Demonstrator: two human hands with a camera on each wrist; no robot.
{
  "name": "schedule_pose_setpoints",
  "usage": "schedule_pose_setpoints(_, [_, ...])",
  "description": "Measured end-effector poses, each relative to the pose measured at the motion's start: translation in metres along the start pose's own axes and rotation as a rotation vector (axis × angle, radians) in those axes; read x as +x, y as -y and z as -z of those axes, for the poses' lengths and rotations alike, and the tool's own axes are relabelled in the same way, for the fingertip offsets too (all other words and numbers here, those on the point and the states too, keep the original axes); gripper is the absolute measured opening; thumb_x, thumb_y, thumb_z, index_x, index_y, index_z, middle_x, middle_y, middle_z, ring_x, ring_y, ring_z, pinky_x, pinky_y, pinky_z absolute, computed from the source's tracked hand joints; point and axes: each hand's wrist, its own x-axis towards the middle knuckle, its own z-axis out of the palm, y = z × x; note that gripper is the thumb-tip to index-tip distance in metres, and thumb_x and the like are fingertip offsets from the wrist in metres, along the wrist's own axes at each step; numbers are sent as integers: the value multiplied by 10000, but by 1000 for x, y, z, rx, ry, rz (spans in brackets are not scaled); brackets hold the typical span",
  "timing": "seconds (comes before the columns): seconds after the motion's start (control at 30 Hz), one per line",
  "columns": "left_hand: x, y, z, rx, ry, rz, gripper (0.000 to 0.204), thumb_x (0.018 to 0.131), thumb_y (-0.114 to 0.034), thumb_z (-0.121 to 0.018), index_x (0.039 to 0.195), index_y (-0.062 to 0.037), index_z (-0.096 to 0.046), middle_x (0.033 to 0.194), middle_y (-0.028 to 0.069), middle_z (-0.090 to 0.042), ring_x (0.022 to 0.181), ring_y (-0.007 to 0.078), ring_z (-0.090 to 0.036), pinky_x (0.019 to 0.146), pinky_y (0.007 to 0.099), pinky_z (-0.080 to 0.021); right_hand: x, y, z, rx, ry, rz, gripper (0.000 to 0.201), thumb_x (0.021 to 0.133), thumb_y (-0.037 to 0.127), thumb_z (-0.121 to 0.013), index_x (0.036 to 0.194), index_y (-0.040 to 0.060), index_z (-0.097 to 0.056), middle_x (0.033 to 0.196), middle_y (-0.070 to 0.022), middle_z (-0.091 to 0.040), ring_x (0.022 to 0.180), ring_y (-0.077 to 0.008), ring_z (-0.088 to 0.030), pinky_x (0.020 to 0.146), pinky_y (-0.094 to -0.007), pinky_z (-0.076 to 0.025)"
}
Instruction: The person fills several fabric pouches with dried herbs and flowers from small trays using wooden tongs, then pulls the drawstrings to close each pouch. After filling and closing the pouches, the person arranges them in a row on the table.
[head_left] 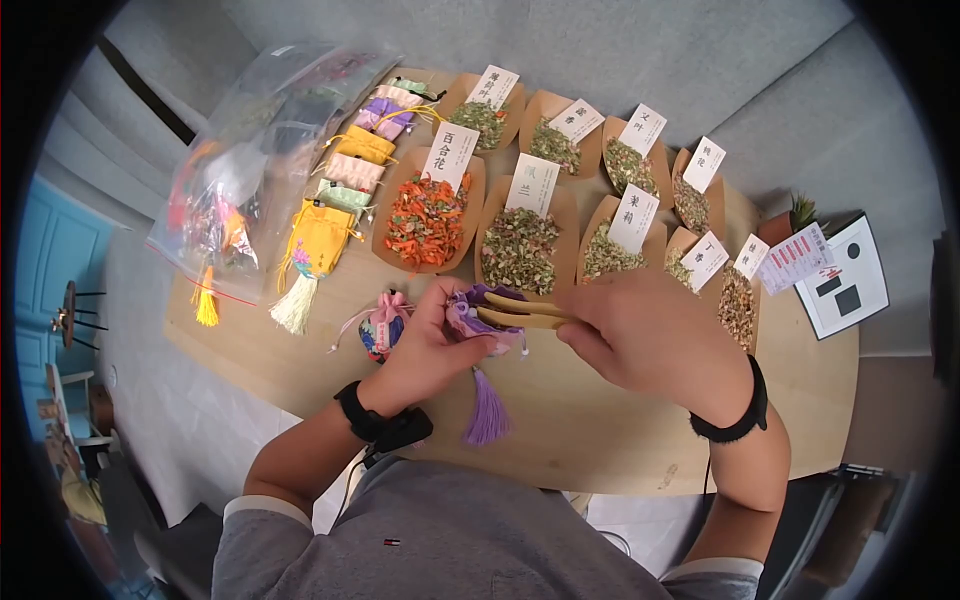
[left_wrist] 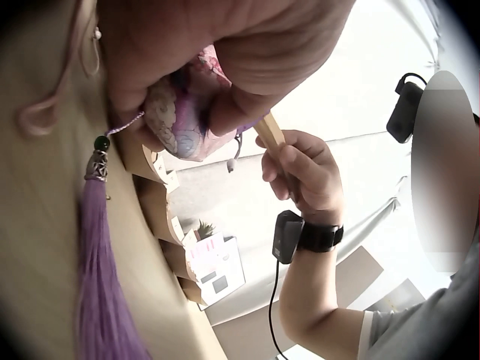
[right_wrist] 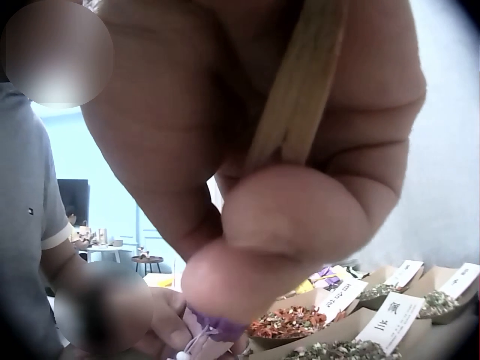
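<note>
My left hand [head_left: 425, 350] grips a small pink and purple drawstring pouch [left_wrist: 180, 120], its mouth facing up toward the other hand. A purple tassel [head_left: 487, 410] hangs from the pouch on a cord with a dark green bead [left_wrist: 101, 142]. In my right hand [head_left: 650, 340] is a pair of wooden tongs [head_left: 525, 314], pinched between thumb and fingers. The tongs' tips reach into the pouch opening; what lies inside is hidden. Beside the left hand, a second pink pouch [head_left: 382, 325] rests on the table.
Trays of dried herbs with name cards stand behind the hands, including an orange-filled tray [head_left: 425, 222]. Coloured pouches, a yellow one [head_left: 320, 238] nearest, line the left beside a large clear plastic bag [head_left: 250, 170]. A plant [head_left: 802, 212] and a framed sheet [head_left: 850, 278] are at the right.
</note>
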Motion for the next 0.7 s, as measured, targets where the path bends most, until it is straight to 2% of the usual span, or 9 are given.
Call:
schedule_pose_setpoints(0.1, [-3, -1, -2, 33, 16, -64, 525, 901, 97, -686, 1306, -70, -396, 1233, 49, -607, 1131, 122, -636, 949, 287, -534, -2, 5, 11, 49, -60, -31, 166, 908, 205, -644, 914, 47, -693, 763, -184, -655, 776, -402, -650, 677, -520, -500])
schedule_pose_setpoints(0.2, [-6, -4, -2, 76, 37, -121, 535, 881, 134, -669, 1286, -80, -393, 1268, 61, -560, 1189, 150, -617, 986, 312, -528, -6, 6, 22, 15, 80, -94, 170, 910, 204, -650, 962, 51, -703, 790, -175, -668, 755, -401, -645, 656, -507, -491])
schedule_pose_setpoints(0.27, [-5, -3, -2, 88, 34, -135, 535, 864, 161, -654, 1263, -84, -396, 1282, 68, -532, 1210, 163, -608, 1003, 323, -523, -13, 6, 22, 249, -33, -122, 211, 881, 223, -727, 968, 34, -693, 770, -155, -657, 678, -371, -634, 628, -464, -485])
schedule_pose_setpoints(0.3, [-5, -1, -1, 99, 49, -207, 534, 843, 183, -632, 1240, -84, -394, 1281, 85, -506, 1225, 181, -595, 1016, 333, -513, -14, 6, 20, 247, -27, -119, 211, 881, 223, -727, 968, 34, -693, 770, -155, -657, 678, -371, -634, 628, -464, -485])
schedule_pose_setpoints(0.4, [-5, -8, -7, 115, 100, -351, 533, 810, 207, -599, 1203, -85, -389, 1272, 112, -476, 1240, 211, -572, 1032, 352, -494, -20, 4, -8, 559, -80, -260, 330, 819, 236, -825, 1008, 20, -662, 838, -134, -647, 700, -312, -629, 630, -405, -481])
schedule_pose_setpoints(0.47, [-6, -7, -12, 117, 132, -419, 532, 798, 210, -589, 1190, -86, -385, 1263, 122, -470, 1241, 223, -561, 1033, 361, -486, -19, 4, -49, 551, -312, -120, 446, 766, 223, -880, 1074, 24, -627, 912, -112, -624, 765, -261, -621, 664, -360, -482])
schedule_pose_setpoints(0.57, [-20, -1, -19, 205, 137, -415, 527, 812, 192, -600, 1202, -86, -380, 1240, 127, -472, 1280, 243, -524, 1037, 382, -475, -23, 1, -81, 657, -321, -10, 416, 785, 122, -834, 1123, 33, -609, 953, -104, -613, 826, -261, -614, 712, -344, -485])
schedule_pose_setpoints(0.67, [-32, -5, -22, 126, 204, -434, 586, 838, 145, -651, 1315, -77, -392, 1293, 112, -475, 1321, 218, -494, 1056, 378, -465, -36, 7, -88, 779, -301, 9, 355, 797, 33, -786, 1112, 32, -622, 965, -107, -635, 844, -284, -627, 744, -359, -498])
schedule_pose_setpoints(0.7, [-37, -7, -19, 130, 264, -280, 647, 847, 111, -684, 1387, -67, -376, 1338, 104, -478, 1321, 196, -498, 1063, 363, -459, -38, 9, -94, 788, -280, 9, 353, 797, 26, -787, 1112, 31, -627, 964, -108, -643, 841, -282, -630, 743, -358, -499])
